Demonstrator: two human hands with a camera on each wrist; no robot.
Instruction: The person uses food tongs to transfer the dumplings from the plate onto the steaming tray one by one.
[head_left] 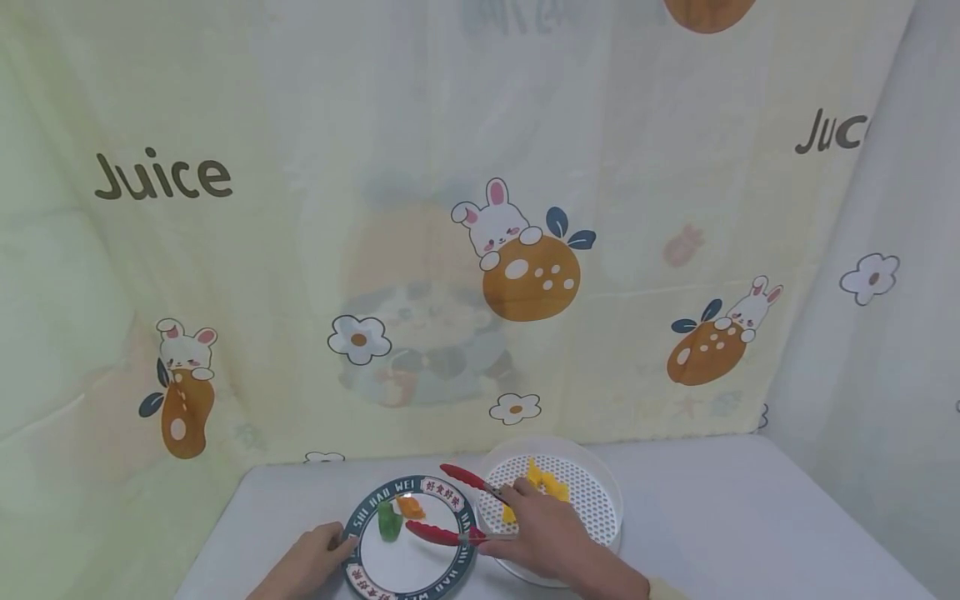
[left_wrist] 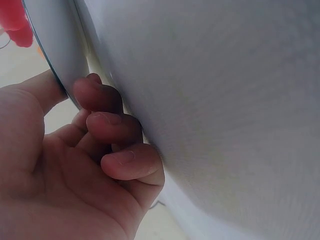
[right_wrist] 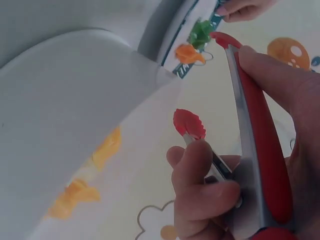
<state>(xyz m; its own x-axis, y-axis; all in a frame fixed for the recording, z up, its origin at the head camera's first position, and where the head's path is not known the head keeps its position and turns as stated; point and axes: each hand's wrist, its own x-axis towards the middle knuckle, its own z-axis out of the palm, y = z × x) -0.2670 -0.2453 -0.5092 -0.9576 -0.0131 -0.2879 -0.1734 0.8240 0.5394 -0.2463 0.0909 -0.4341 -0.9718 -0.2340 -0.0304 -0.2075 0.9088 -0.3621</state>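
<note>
My left hand (head_left: 311,560) pinches the near-left rim of a white plate (head_left: 408,567) with a dark green lettered border. In the left wrist view the thumb lies over the plate's edge (left_wrist: 46,55), with the other fingers (left_wrist: 117,127) curled beneath. A green piece (head_left: 389,523) and an orange piece (head_left: 410,507) lie together on the plate. My right hand (head_left: 551,533) grips red-tipped tongs (head_left: 435,534), their arms spread wide with nothing between the tips. One red tip overlaps the plate in the head view; the other points toward its far right side.
A round white steamer basket (head_left: 600,508) with a perforated base stands right of the plate, under my right hand. Several yellow pieces (head_left: 553,486) lie in it. Behind the white table (head_left: 712,517) hangs a printed curtain (head_left: 300,250).
</note>
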